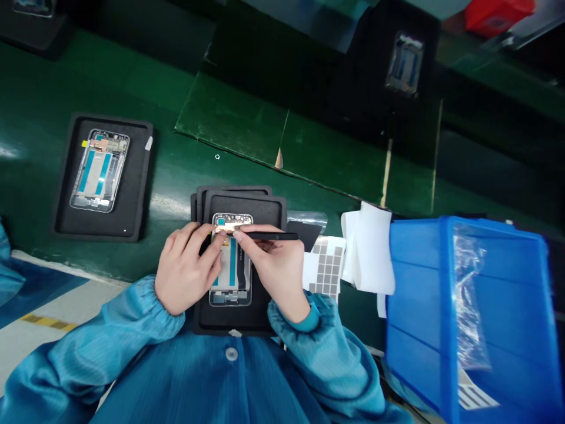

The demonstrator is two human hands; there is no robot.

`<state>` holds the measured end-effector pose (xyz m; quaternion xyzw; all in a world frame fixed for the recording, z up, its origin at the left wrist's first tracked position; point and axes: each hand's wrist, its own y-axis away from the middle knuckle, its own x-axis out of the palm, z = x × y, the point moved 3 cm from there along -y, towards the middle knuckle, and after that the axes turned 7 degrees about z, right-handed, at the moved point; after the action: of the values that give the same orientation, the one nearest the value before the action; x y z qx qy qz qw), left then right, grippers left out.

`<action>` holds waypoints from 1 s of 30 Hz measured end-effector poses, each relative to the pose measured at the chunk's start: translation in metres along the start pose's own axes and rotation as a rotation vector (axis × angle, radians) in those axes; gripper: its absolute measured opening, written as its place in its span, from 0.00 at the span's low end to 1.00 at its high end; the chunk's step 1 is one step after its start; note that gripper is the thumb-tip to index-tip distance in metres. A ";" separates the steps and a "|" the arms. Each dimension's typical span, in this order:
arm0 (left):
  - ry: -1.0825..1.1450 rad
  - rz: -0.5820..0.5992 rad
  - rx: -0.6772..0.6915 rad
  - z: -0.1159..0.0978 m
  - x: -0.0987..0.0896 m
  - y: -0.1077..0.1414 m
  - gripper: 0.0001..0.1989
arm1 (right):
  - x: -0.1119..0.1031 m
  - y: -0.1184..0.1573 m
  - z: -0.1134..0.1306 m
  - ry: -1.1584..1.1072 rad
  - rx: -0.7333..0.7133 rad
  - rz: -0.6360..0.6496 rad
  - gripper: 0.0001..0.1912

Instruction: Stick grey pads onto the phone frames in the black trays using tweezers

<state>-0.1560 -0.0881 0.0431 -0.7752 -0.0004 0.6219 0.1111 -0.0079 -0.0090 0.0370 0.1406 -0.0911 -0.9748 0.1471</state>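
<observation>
An opened smartphone (223,259) with its inner parts bare lies on a black foam tray (265,318) in front of me. My left hand (188,265) rests on the phone's upper left with fingers apart, the fingertips touching the board area. Held in my right hand (280,262) is a slim black tool that looks like tweezers (276,236). Its tip points at the phone's upper part near my left fingertips, where the fingers hide it. Blue strips and a dark cable show lower in the phone.
More trays lie under the front one. Left is another tray (135,218) with an opened phone (99,171). Right are a sheet of grey squares (326,265), white paper (371,253) and a blue bin (421,306) holding clear plastic. A raised green board (247,118) edges the back.
</observation>
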 end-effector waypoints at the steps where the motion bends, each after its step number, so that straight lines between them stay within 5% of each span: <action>1: -0.060 0.017 0.018 -0.002 -0.002 0.000 0.18 | -0.003 0.002 0.002 -0.018 -0.002 -0.014 0.06; 4: -0.221 0.054 0.104 -0.009 -0.009 -0.001 0.18 | -0.027 0.015 0.008 -0.044 -0.043 -0.115 0.06; 7: -0.345 0.127 0.201 -0.018 -0.017 -0.004 0.19 | -0.076 0.037 -0.001 0.000 -0.102 -0.305 0.06; 11: -0.339 0.178 0.222 -0.038 -0.032 -0.025 0.18 | -0.148 0.067 -0.047 -0.002 -0.069 -0.532 0.08; 14: -0.189 0.180 0.276 -0.074 -0.031 -0.058 0.15 | -0.177 0.077 -0.084 0.038 -0.030 -0.467 0.09; 18: 0.048 0.522 0.523 -0.140 0.016 -0.101 0.11 | -0.185 0.081 -0.114 0.146 -0.005 -0.245 0.08; 22: 0.135 0.816 0.498 -0.174 0.068 -0.121 0.12 | -0.188 0.089 -0.129 0.171 -0.042 -0.143 0.06; 25: 0.133 0.842 0.478 -0.179 0.085 -0.122 0.10 | -0.191 0.095 -0.135 0.154 -0.117 -0.144 0.05; 30: 0.134 0.843 0.464 -0.178 0.087 -0.121 0.08 | -0.192 0.098 -0.136 0.147 -0.189 -0.105 0.04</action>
<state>0.0519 0.0113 0.0163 -0.7009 0.4596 0.5451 0.0192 0.2346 -0.0602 -0.0220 0.2018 0.0196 -0.9725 0.1150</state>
